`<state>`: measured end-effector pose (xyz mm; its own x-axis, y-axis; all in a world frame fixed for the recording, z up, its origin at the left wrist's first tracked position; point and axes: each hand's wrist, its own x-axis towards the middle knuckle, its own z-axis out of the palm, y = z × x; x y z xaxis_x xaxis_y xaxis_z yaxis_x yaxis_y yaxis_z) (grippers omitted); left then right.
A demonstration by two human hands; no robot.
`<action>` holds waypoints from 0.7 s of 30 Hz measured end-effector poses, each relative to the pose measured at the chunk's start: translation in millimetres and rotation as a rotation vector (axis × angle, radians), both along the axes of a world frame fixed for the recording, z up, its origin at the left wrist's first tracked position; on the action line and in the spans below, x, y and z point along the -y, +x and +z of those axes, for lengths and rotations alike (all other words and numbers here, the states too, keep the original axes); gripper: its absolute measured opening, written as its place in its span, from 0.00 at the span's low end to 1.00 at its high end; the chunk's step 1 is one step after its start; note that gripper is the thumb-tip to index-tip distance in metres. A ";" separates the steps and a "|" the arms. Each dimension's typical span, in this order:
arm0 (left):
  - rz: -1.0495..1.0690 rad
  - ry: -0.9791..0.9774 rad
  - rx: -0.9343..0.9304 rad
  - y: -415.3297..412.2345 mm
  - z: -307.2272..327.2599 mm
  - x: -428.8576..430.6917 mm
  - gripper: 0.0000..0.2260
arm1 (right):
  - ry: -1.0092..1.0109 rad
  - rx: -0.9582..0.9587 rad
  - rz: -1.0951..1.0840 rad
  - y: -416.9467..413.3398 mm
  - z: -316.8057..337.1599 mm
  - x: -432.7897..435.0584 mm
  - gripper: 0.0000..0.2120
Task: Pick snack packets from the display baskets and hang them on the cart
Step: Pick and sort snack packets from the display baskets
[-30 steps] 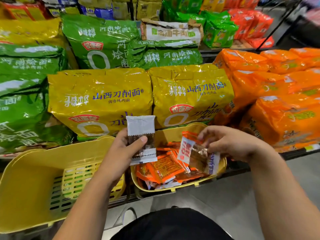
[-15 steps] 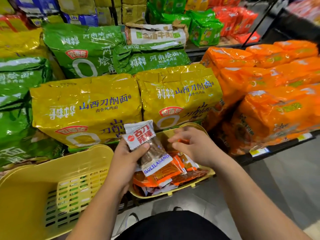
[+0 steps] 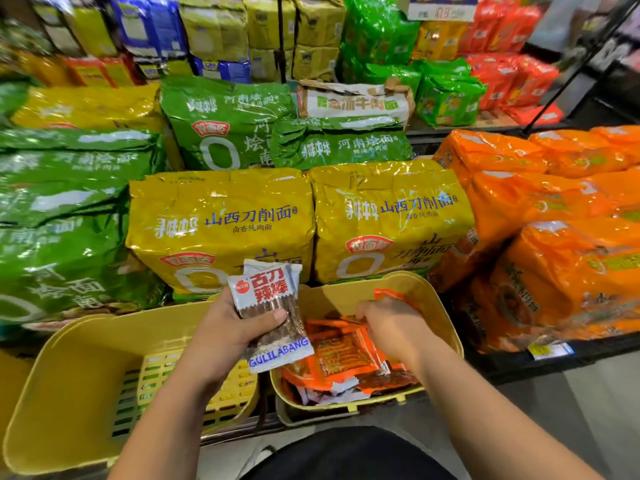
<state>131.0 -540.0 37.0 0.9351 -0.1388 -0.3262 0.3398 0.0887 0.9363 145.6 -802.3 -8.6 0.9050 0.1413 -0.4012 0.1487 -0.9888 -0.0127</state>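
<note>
My left hand (image 3: 221, 336) grips a small stack of white snack packets (image 3: 268, 299) with red-brown sticks inside, held upright over the gap between two yellow baskets. My right hand (image 3: 393, 325) reaches into the right yellow basket (image 3: 446, 320). Its fingers curl onto an orange snack packet on top of the pile of orange packets (image 3: 343, 358), and the fingertips are partly hidden. The left yellow basket (image 3: 86, 362) holds nothing that I can see. No cart is in view.
Big noodle multipacks fill the shelves behind the baskets: yellow (image 3: 221, 223) in the middle, green (image 3: 62, 244) on the left, orange (image 3: 561, 271) on the right. A dark shelf edge with a price tag (image 3: 550, 349) runs at the right above grey floor (image 3: 571, 420).
The orange-and-white packet that my right hand held has joined the stack in my left hand. My right hand has gone back down into the right basket.
</note>
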 end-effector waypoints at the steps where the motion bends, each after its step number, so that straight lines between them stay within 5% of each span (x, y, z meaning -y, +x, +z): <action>1: 0.013 0.002 0.001 -1.0 0.0 -2.0 0.22 | 0.045 0.053 -0.022 0.8 5.2 0.6 0.17; 4: 0.059 -0.006 -0.001 -2.6 -0.1 -5.5 0.20 | 0.466 0.039 -0.146 4.1 22.6 -12.6 0.10; 6: 0.077 -0.016 0.005 -4.1 1.3 -5.4 0.17 | 0.562 0.040 -0.188 8.9 18.4 -25.4 0.11; 10: 0.096 -0.055 0.024 -5.6 4.5 -5.4 0.18 | 0.509 -0.019 -0.199 6.1 -4.0 -32.8 0.12; 15: 0.123 -0.068 0.027 -5.0 0.3 -10.3 0.23 | 0.427 -0.305 -0.247 9.5 0.3 -14.9 0.27; 21: 0.085 -0.068 0.013 -6.8 -6.0 -6.3 0.24 | 0.351 -0.250 -0.249 16.7 -11.7 -6.5 0.19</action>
<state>124.2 -533.7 31.0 0.9484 -0.0798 -0.3068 0.3164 0.1801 0.9314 162.4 -795.8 -20.3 0.8109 0.0988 -0.5768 -0.1410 -0.9236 -0.3564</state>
